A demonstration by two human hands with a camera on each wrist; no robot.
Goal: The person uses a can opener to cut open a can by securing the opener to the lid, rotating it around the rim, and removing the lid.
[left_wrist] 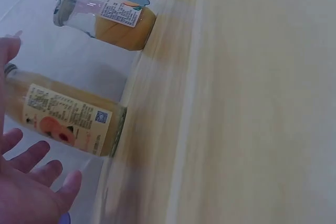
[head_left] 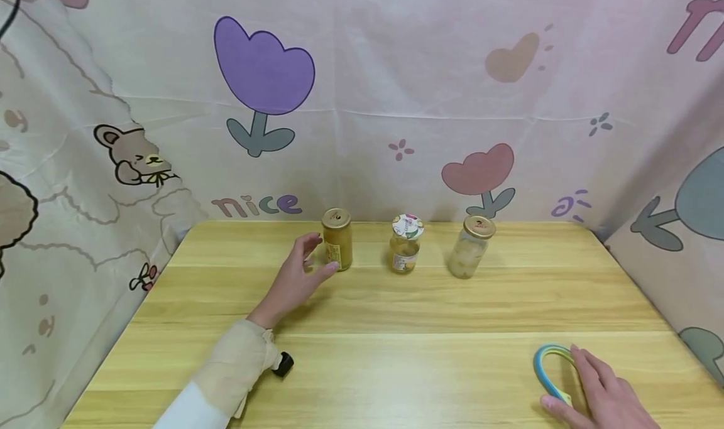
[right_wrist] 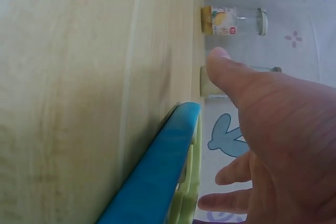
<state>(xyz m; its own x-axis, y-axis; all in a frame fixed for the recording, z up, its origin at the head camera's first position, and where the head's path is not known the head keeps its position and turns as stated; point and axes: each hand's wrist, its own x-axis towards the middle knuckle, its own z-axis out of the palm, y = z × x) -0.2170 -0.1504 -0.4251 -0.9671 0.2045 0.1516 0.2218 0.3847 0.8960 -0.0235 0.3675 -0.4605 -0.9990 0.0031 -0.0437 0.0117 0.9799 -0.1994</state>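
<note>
On the left, a full glass jar of yellow-orange contents [head_left: 338,237] stands upright with a gold lid. My left hand [head_left: 296,281] is beside it, thumb and fingers spread apart; in the left wrist view its fruit label [left_wrist: 68,119] faces the hand [left_wrist: 31,187]. At the front right, my right hand [head_left: 608,388] is at a curved blue and yellow-green tool [head_left: 542,366], like a loop-shaped jar opener. The right wrist view has its blue edge [right_wrist: 157,166] beside the hand [right_wrist: 283,135], fingers parted. Whether the fingertips touch the tool is unclear.
A partly filled jar [head_left: 404,262] with a patterned lid stands mid-back. Right of it is a gold-lidded jar of pale pieces [head_left: 468,256]. The wooden table [head_left: 424,366] meets a printed cloth [head_left: 362,152] behind and at both sides.
</note>
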